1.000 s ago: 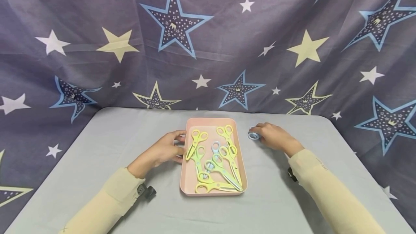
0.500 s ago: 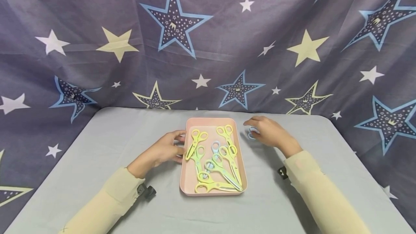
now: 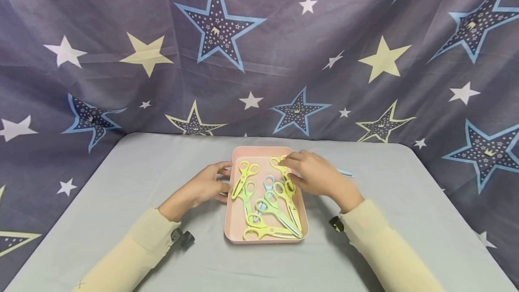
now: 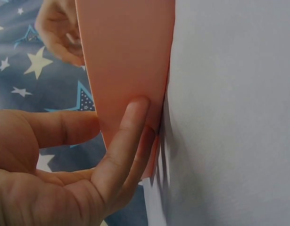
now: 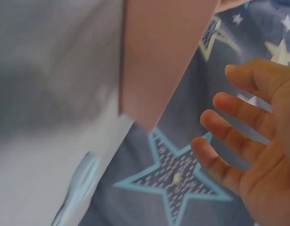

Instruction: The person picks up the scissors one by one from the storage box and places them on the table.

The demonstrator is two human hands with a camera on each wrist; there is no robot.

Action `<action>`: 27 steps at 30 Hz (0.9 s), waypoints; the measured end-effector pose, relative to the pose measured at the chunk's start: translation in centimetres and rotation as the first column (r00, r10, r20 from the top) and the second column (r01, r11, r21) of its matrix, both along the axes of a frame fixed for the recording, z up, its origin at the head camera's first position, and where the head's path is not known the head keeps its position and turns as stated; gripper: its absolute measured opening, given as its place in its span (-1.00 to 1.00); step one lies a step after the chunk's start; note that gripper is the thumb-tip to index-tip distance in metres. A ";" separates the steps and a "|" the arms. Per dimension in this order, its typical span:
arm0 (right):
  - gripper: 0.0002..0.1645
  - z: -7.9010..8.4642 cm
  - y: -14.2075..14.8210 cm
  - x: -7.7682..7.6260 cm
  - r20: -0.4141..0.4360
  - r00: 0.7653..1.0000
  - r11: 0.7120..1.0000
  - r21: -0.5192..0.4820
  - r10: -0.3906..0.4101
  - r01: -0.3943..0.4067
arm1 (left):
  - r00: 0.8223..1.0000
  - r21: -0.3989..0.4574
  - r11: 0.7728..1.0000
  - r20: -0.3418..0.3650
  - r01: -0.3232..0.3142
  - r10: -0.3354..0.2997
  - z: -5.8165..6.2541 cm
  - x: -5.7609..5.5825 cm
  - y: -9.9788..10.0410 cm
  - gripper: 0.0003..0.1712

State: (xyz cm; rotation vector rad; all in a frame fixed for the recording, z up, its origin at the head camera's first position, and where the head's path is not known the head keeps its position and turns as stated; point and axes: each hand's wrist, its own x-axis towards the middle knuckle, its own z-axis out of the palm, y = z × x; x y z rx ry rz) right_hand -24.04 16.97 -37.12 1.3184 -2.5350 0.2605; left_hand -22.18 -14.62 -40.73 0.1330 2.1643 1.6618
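A shallow pink tray point(image 3: 236, 220) holds several children's scissors: yellow scissors point(image 3: 245, 175), green scissors point(image 3: 280, 216) and blue scissors point(image 3: 269, 184) among them. At its left side my left hand point(image 3: 202, 187) touches the wall with extended fingertips, as the left wrist view shows on the pink side point(image 4: 130, 52). My right hand point(image 3: 315, 175) hovers over the tray's right rim with spread, loosely bent fingers and nothing in them. It partly covers the upper yellow scissors point(image 3: 277, 162). Right of that hand, light blue scissors point(image 5: 81, 181) lie on the table, their handles hidden in the head view.
The grey-white table point(image 3: 162, 256) extends around the tray. A dark curtain with stars point(image 3: 259, 48) hangs behind it. Small black wrist cameras point(image 3: 184, 240) sit under both cream sleeves point(image 3: 134, 251).
My right hand has left the light blue scissors on the table and moved left over the tray's right rim. The left hand and the tray have stayed put.
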 end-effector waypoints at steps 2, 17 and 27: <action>-0.60 0.1 -0.6 0.6 0.001 1.000 1.000 0.022 0.013 -0.013 | 1.000 0.001 1.000 0.001 0.000 0.000 0.0 0.0 0.0 -0.09; -0.67 -1.0 -3.5 3.6 -0.023 0.985 0.959 0.234 0.169 -0.159 | 1.000 0.005 1.000 -0.002 0.000 0.000 -0.1 0.0 -0.1 -0.10; -0.67 -1.7 -4.6 4.8 0.113 0.972 0.929 0.289 0.205 -0.230 | 1.000 -0.002 1.000 -0.001 0.002 -0.002 0.0 0.0 -0.2 -0.10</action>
